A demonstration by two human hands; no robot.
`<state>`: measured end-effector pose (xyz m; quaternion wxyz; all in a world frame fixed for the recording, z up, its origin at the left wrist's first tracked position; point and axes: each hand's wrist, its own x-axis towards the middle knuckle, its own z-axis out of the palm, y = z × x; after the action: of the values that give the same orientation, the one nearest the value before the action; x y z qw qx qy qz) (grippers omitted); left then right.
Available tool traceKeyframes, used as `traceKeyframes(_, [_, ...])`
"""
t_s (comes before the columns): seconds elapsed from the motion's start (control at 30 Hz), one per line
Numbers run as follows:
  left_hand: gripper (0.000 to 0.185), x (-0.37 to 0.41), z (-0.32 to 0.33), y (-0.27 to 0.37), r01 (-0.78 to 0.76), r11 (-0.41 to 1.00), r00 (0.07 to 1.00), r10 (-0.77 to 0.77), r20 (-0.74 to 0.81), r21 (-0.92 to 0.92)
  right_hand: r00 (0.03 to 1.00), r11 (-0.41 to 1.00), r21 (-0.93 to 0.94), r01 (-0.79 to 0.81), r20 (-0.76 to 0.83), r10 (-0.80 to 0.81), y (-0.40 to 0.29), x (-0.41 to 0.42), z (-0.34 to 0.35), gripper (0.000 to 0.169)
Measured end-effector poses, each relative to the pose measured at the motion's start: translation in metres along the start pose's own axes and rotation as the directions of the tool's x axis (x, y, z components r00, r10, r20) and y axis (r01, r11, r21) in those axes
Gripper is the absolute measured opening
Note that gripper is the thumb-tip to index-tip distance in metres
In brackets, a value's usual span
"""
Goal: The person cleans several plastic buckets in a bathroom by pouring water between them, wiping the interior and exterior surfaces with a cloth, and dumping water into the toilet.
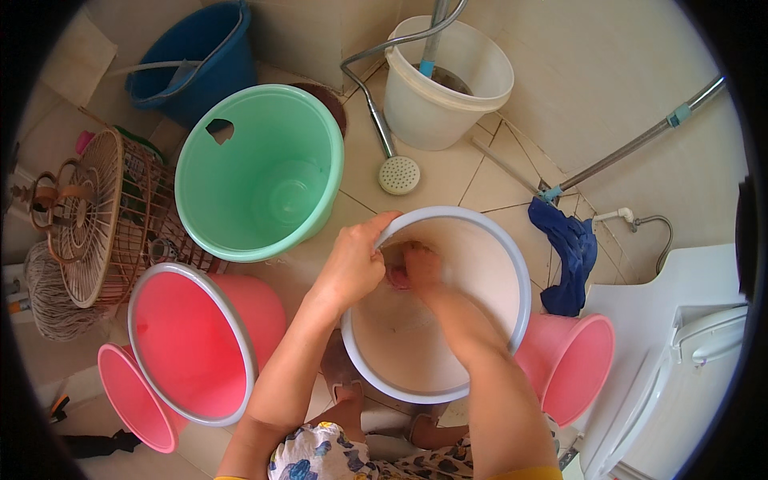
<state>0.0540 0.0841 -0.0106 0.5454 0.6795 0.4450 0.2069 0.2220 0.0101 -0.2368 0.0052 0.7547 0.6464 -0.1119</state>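
A large white plastic bucket [408, 354] with a pale blue-grey rim stands tilted in front of me. My left hand [355, 259] grips its rim at the upper left. Inside the bucket, my right hand [422, 267] presses a reddish-pink cloth or pad [398, 276] against the inner wall; the fingers partly hide it. Some cloudy liquid or wet film seems to lie inside, though its depth cannot be told.
Around me stand a green tub [264, 174] with a broken hole, pink buckets [192, 342], a blue bucket [192, 66], a white pail [429, 120], a shower head [399, 174], a blue cloth on a pole [564, 252], a birdcage [102, 222] and a toilet [672, 372].
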Motion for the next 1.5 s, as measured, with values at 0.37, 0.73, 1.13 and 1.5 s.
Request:
traceKeyframes(0.37, [0.058,0.0,0.0,0.001,0.006,1.0,1.0,-0.006,0.005,-0.01,0.34,0.775,0.093,0.625,0.861,-0.378,0.018,-0.041,-0.017,0.015])
traceKeyframes(0.73, [0.055,0.001,0.001,-0.008,-0.034,0.999,0.999,0.033,0.017,0.037,0.499,0.902,0.431,-0.007,0.783,-0.371,-0.019,-0.062,0.011,0.024])
traceKeyframes(1.13, [0.044,-0.027,0.014,0.005,-0.032,0.962,0.995,0.055,-0.079,0.27,0.636,0.957,0.084,0.277,0.73,-0.248,0.024,-0.099,0.038,0.012])
traceKeyframes(1.5, [0.054,-0.071,0.012,0.005,-0.041,0.999,0.999,0.041,-0.016,-0.034,0.84,-0.002,0.875,-0.485,0.465,-0.279,-0.043,-0.069,0.021,0.007])
